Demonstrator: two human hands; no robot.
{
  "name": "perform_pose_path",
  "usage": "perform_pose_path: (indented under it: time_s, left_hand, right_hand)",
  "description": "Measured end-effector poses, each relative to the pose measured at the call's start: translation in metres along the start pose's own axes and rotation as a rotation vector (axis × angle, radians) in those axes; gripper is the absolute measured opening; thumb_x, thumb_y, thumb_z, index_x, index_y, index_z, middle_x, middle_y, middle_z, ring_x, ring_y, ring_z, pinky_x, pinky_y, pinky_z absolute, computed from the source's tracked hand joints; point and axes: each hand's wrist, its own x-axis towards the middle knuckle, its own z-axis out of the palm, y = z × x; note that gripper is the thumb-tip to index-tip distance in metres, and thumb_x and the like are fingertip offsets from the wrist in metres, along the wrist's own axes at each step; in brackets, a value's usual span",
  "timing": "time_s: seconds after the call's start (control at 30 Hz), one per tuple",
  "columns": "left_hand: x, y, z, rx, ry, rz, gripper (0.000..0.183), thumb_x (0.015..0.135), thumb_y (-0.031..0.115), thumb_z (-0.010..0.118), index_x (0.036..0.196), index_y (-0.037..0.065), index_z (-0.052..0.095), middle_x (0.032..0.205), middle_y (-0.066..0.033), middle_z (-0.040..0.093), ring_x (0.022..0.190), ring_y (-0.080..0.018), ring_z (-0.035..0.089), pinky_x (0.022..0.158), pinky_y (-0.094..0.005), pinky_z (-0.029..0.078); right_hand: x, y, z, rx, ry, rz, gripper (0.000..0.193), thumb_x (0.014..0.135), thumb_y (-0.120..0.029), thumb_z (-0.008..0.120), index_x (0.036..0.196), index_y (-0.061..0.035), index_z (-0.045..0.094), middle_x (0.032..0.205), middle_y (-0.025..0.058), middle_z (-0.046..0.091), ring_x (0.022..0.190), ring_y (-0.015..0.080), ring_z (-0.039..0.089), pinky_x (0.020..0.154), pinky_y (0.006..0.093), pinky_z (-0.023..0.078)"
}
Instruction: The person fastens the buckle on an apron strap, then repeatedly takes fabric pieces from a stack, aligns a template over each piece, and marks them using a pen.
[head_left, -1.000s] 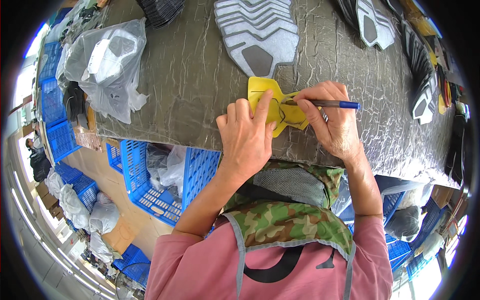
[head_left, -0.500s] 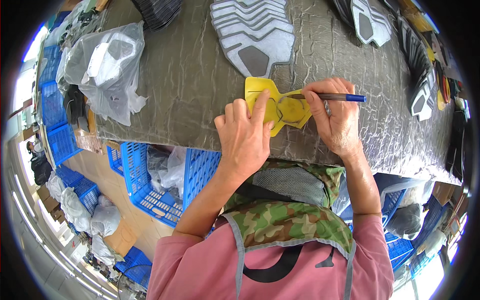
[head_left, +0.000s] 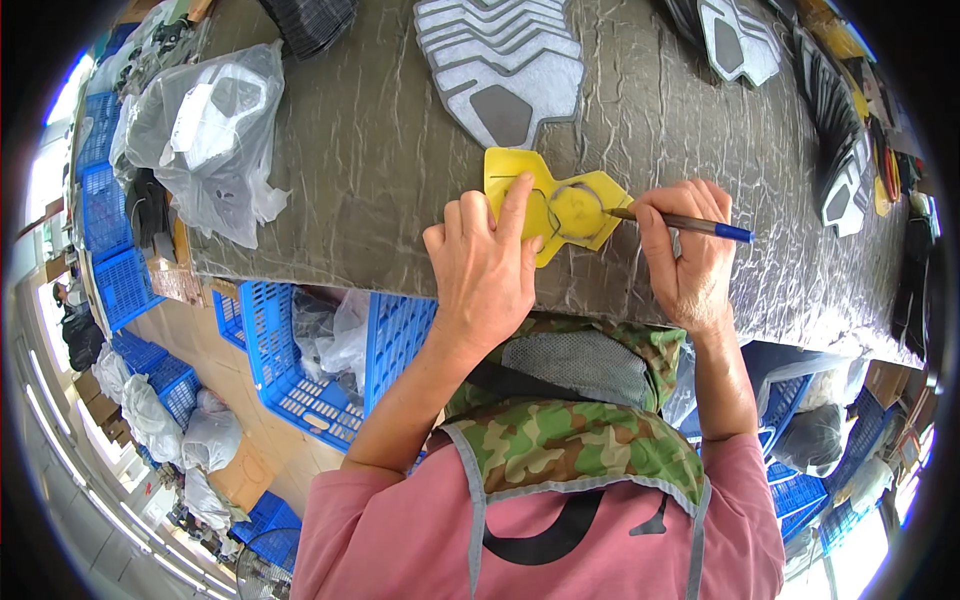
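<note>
A flat yellow template, wide at both ends with a narrow waist, lies on the dark bench top. Dark curved lines mark its middle and right part. My left hand holds it down, index finger stretched over its left part and thumb at its lower edge. Between thumb and fingers of my right hand is a pen with a dark barrel and a blue end. Its tip is at the template's right part. Just beyond the template, a fanned row of grey-and-white sole-shaped pieces overlaps up the bench.
A clear plastic bag with a white piece inside lies at the left. More sole-shaped pieces are fanned at the far right. Dark stacked pieces stand at the far left. Below the bench edge, a blue crate holds plastic bags.
My right hand and the pen have moved right and slightly down, uncovering the template's right end. My left hand still holds the template. The whole view has shifted slightly.
</note>
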Motion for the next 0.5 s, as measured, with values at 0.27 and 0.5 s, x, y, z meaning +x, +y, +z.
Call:
perform_pose_path:
  time_s: [0.27,0.5]
  left_hand:
    - [0.0,-0.003,0.004,-0.001,0.042,0.033,0.064,0.086,0.018,0.07,0.146,0.01,0.048,0.098,-0.0087,0.044,0.092,-0.0257,0.046,0.077,-0.0419,0.03]
    - [0.001,0.0,0.001,0.0,0.009,0.002,0.06,0.089,0.019,0.068,0.146,0.011,0.05,0.104,-0.0108,0.047,0.098,-0.0296,0.049,0.08,-0.043,0.034]
  right_hand:
    - [-0.006,-0.009,0.007,0.114,-0.054,-0.063,0.008,0.088,-0.01,0.071,0.092,-0.0084,0.065,0.082,0.003,0.065,0.075,0.0249,0.06,0.086,0.0408,0.041]
    - [-0.005,-0.011,0.013,0.143,-0.064,-0.086,0.01,0.087,-0.01,0.072,0.094,-0.009,0.064,0.081,0.0023,0.063,0.075,0.0246,0.06,0.085,0.0407,0.042]
